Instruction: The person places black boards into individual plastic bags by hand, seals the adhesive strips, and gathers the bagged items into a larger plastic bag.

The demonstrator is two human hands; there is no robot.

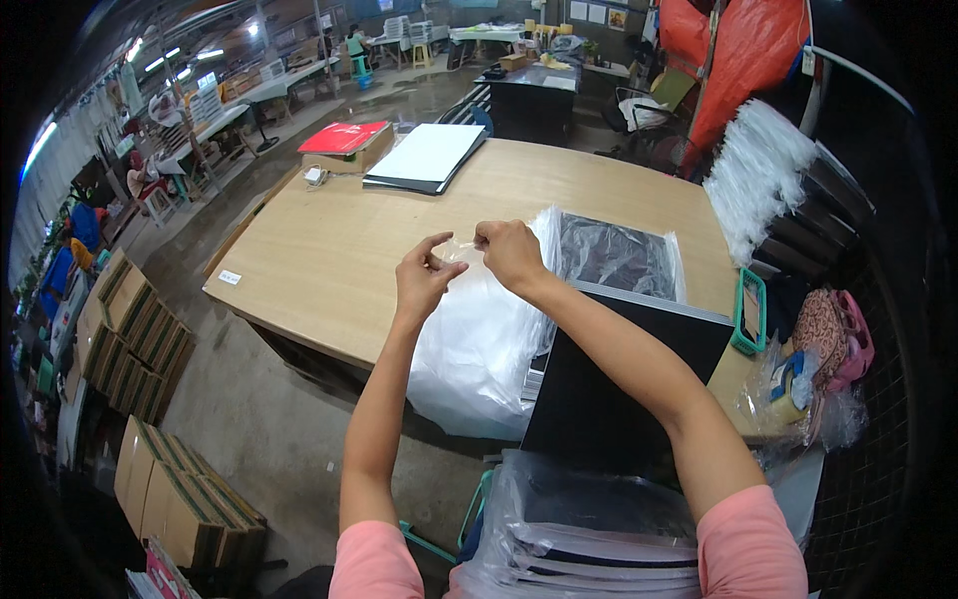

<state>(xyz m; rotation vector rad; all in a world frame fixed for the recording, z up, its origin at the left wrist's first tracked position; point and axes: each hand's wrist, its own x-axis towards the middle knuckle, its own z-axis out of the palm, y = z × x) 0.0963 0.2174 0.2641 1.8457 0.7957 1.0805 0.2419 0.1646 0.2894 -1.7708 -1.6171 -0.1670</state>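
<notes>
Workshop with a concrete floor; broad wooden table [299, 255] filling the middle of view. Clear plastic film [460, 254] is up between the two hands, just above the table's near edge. Left hand [422, 285]: thumb and forefinger parted in a curve, film between them; cannot tell whether the other fingers grip any of it. Right hand [511, 257]: fingers curled in, thumb and forefinger pinching the film's edge

Directly below, a pile of whitish plastic bags [464, 354] drapes over the near edge of the table. Just right of it, a dark panel in clear wrap [617, 256] lies flat; a bare black panel [624, 374] overlaps its near side, under the right forearm. Closer to the body, plastic-wrapped stack [589, 544] between the forearms

Far side of the table: white sheet [427, 153] on a dark one, near a red flat item [344, 137] atop a box. Right edge: green basket [749, 309], patterned bag [821, 334] beyond it. Floor at left: stacked cartons [145, 344]. Long worktables and seated people in the distance, upper left
</notes>
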